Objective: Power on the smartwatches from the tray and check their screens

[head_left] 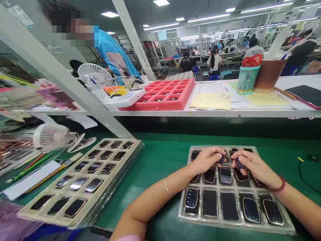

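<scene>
Sitting in both hands (206,160) (256,164): smartwatches (221,158) (239,162)

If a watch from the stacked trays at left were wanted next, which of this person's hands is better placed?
Probably the left hand: it is nearer the stacked trays, while the right hand is beyond it. Each hand holds a watch, so the left would likely need freeing first.

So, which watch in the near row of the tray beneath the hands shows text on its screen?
The leftmost watch; that row's other two watches have dark screens without text.
</scene>
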{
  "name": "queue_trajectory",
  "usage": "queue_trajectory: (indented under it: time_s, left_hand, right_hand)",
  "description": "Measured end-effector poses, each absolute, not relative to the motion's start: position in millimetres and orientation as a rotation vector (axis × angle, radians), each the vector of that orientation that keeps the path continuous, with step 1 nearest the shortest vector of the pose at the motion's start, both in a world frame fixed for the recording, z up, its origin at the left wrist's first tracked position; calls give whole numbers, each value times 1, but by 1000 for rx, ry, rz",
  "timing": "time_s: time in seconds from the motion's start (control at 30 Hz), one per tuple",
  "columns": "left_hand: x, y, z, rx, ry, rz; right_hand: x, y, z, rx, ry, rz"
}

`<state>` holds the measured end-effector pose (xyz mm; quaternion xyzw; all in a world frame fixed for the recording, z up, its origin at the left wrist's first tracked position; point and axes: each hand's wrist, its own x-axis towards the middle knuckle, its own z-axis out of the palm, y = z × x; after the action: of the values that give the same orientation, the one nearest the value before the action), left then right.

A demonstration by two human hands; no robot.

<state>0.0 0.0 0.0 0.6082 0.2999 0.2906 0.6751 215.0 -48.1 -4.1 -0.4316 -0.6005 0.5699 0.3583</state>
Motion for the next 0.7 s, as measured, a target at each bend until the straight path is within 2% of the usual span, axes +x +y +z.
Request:
queue_trajectory:
  time_s: [0.13,0.7]
  left_hand:
    - [4,-1,-4,1418,687,762]
    - [3,-2,1,1422,731,775]
  right_hand:
    - [212,-49,-4,-1045,-1629,1373]
    - [216,-49,-6,-1051,-1615,1449]
